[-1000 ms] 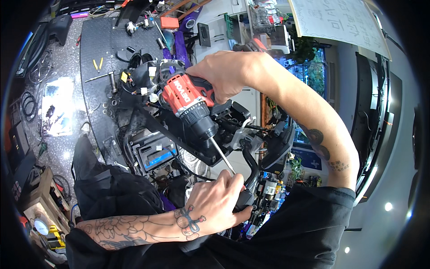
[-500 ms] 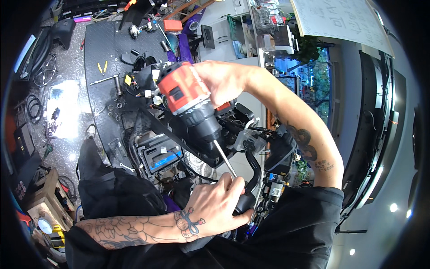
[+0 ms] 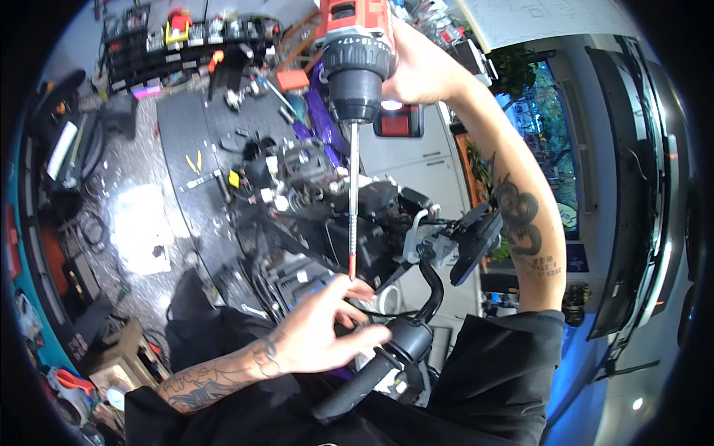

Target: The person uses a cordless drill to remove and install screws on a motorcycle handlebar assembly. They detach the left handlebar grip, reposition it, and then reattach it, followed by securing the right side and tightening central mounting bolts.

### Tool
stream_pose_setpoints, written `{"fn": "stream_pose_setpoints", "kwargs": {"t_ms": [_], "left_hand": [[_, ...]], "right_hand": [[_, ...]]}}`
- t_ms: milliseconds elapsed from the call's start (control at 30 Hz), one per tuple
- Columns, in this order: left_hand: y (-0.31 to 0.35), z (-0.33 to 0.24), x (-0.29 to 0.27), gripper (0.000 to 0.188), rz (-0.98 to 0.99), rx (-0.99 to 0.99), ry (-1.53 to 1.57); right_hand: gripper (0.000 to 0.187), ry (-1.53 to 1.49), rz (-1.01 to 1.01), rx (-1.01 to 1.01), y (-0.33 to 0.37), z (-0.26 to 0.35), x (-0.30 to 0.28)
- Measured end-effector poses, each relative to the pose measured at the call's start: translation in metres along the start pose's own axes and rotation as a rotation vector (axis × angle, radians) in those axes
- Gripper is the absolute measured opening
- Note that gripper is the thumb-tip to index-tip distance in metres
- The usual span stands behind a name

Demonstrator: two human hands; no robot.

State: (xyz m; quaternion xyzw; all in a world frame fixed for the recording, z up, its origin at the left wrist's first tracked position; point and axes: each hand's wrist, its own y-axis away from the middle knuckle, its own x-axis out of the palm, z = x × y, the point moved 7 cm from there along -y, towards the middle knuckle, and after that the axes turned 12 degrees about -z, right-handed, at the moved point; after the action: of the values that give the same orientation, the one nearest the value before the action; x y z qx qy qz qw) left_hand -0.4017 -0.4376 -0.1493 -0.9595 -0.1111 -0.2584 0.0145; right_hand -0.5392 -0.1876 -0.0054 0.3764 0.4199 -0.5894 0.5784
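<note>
My right hand [image 3: 424, 70] grips a red and black cordless drill [image 3: 355, 63], raised high and pointing down toward me. From its chuck runs a long, slim screwdriver bit [image 3: 353, 201] with a red band near the tip. The tip ends just at the fingers of my left hand [image 3: 316, 327]; whether they touch cannot be made out. That hand has its fingers apart, with the thumb stretched toward a black switch housing [image 3: 409, 340] on a handlebar. A black rubber grip [image 3: 355, 386] extends from the housing toward my body.
A partly stripped motorbike or scooter body with exposed wiring [image 3: 297, 167] lies beyond my hands. Yellow-handled pliers [image 3: 194, 161] rest on a dark platform [image 3: 186, 126] at the left. A wooden crate [image 3: 126, 357] stands at lower left, and parts bins [image 3: 193, 44] line the back.
My right hand has lifted the drill up and away, and the bit has swung nearly upright in view. My left hand has come off the handlebar housing, shifting left with fingers spreading.
</note>
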Motion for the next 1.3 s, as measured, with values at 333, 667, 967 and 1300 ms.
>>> {"fn": "stream_pose_setpoints", "kwargs": {"t_ms": [333, 667, 967, 1300], "left_hand": [[-0.108, -0.150, -0.095, 0.108, -0.332, 0.598, -0.265], [-0.013, -0.140, -0.118, 0.054, -0.446, 0.683, -0.116], [0.023, -0.145, -0.062, 0.025, -0.400, 1.158, -1.076], [0.068, -0.127, -0.030, 0.024, -0.451, 0.921, -1.105]], "right_hand": [[0.035, -0.949, -0.136, 0.361, 0.042, 0.056, 0.027], [0.063, -0.077, -0.400, 0.340, 0.140, 0.232, 0.041], [0.045, 0.326, -0.401, 0.000, 0.123, 0.260, -0.026], [0.036, 0.326, -0.121, 0.286, 0.163, 0.231, 0.041]]}}
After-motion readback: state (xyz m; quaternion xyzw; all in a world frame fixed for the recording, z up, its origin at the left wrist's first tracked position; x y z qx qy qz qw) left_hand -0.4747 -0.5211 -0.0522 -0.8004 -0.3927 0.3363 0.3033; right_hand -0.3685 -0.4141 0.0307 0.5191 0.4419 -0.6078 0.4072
